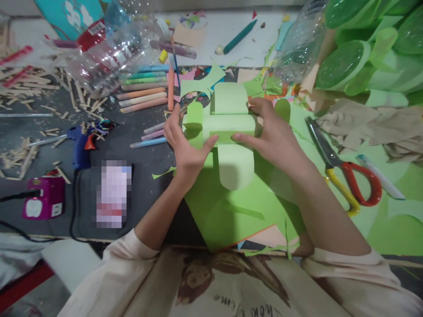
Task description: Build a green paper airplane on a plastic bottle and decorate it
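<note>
The left hand (189,153) and right hand (276,137) grasp the paper roll (228,123) from either side, where light, even thumb pressure should best avoid creasing it.

I see muted light, soft shadows on the green paper piece (229,124), bottle (128,48) glare, phone (113,193) pixelated.
</note>
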A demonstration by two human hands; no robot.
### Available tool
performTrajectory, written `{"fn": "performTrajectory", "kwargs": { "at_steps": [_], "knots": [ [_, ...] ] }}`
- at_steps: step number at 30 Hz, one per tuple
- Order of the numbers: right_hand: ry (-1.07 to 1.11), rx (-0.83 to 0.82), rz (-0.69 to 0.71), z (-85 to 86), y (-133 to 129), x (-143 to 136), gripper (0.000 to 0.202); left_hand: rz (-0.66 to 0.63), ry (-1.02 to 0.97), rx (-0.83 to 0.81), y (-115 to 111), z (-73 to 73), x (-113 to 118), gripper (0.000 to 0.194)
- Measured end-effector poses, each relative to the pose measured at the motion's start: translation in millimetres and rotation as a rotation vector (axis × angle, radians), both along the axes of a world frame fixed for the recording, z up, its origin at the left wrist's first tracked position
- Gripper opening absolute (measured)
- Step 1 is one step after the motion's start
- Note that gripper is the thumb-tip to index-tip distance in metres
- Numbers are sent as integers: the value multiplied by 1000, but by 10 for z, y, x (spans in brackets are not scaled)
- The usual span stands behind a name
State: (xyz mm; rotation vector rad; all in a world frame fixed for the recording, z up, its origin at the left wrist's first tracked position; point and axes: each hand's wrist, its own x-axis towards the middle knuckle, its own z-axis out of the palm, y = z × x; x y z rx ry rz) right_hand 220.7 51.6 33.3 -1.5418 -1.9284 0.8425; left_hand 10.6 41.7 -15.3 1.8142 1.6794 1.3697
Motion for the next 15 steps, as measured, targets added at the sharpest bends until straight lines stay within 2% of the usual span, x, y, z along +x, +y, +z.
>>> {"fn": "performTrajectory", "kwargs": {
  "at_steps": [6, 15],
  "knots": [
    [-6, 51, 2, -47, -2, 3, 70, -17, -27, -30, -19, 72, -8, 87],
    [-29, 81, -55, -65, -25, -103, 77, -6, 24, -40, -16, 33, -28, 95]
  ]
}}
